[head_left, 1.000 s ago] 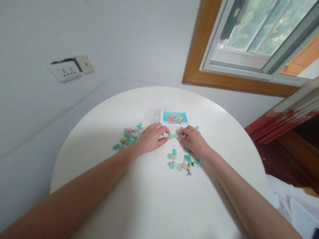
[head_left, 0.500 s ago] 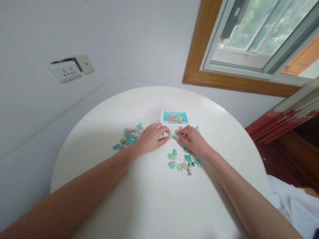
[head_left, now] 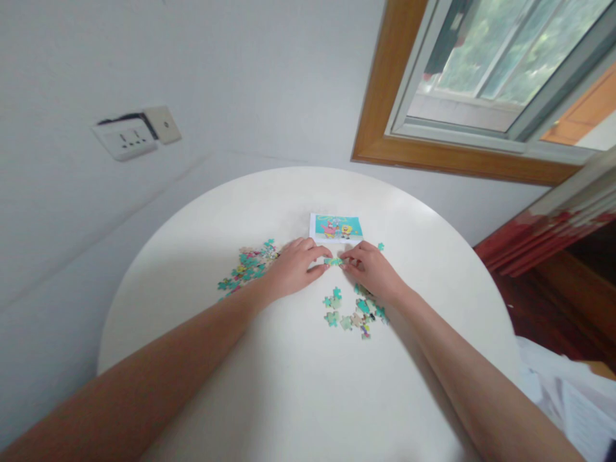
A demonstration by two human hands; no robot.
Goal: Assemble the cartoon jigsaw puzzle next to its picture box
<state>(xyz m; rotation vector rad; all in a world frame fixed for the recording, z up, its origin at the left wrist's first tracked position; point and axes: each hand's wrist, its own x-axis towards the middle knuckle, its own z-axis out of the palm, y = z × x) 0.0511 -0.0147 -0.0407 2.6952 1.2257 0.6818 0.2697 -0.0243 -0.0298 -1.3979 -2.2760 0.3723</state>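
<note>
Small green and yellowish jigsaw puzzle pieces [head_left: 333, 262] lie between my two hands, at the middle of the round white table [head_left: 289, 385]. My left hand [head_left: 297, 264] pinches their left end between thumb and fingers. From the other side, my right hand [head_left: 368, 268] is closed on the right end with its fingertips. Whether the pieces are fully joined is too small to tell. Just beyond the hands lies a picture card [head_left: 337, 228] with cartoon figures on a teal ground.
A heap of loose puzzle pieces [head_left: 248, 264] spreads left of my left hand. More pieces [head_left: 356, 312] lie scattered below my right hand, partly under it. One single piece [head_left: 380, 246] sits beyond it. The wall with a socket [head_left: 128, 138] and a wooden window frame [head_left: 380, 147] border the table.
The puzzle pieces between my fingertips look pressed slightly closer together, and my left fingertips have shifted a little. The card and the loose pieces have stayed in place.
</note>
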